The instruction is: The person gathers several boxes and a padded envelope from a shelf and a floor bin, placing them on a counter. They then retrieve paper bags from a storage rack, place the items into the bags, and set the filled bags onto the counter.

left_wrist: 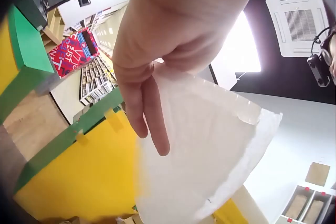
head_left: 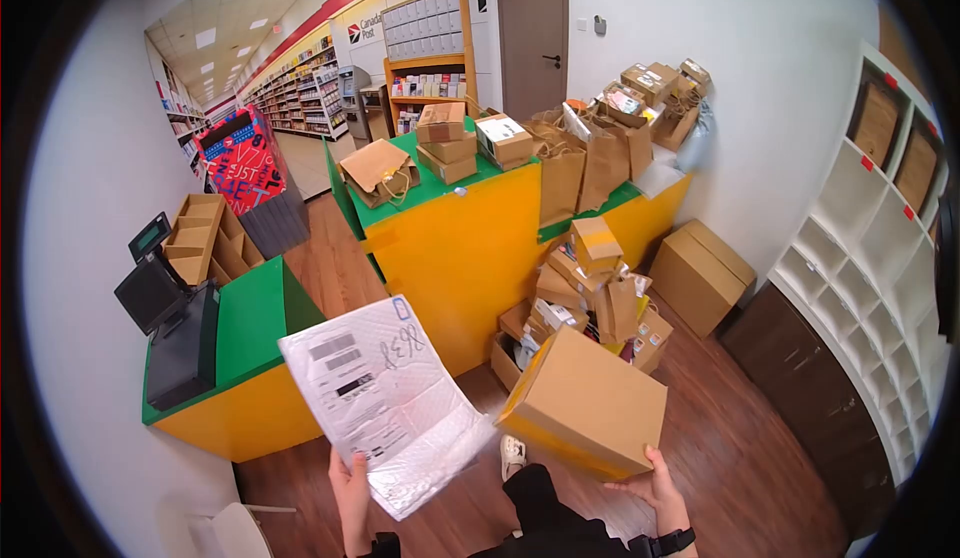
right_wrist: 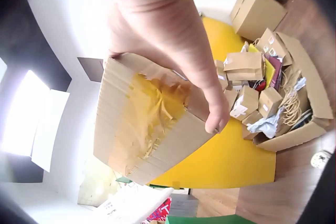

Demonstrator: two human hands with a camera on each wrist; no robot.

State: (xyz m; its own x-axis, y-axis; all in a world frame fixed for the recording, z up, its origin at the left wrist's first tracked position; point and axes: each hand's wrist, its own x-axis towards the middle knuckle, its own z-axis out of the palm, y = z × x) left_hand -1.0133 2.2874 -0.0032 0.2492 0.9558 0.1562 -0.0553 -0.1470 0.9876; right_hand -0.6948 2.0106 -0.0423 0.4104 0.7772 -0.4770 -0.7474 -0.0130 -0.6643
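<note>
My left hand (head_left: 350,493) grips a white bubble mailer (head_left: 400,408) by its lower edge. The mailer has printed labels and large handwritten digits on its face. In the left wrist view two fingers lie straight along the pale back of the mailer (left_wrist: 205,140). With my right hand (head_left: 657,493) I hold a brown cardboard box (head_left: 590,398) at its lower right corner, tilted above the floor. Yellowish tape (right_wrist: 157,108), wrinkled, runs across one side of this box in the right wrist view. The mailer's right corner comes close to the box's left edge in the head view.
Behind the held box, a large carton (right_wrist: 315,87) brims with parcels and paper bags. More parcels stand on the green-topped yellow counter (head_left: 450,268). A closed carton (head_left: 703,273) is by the wall, white cubbyholes (head_left: 870,288) at right, a monitor (head_left: 150,293) at left.
</note>
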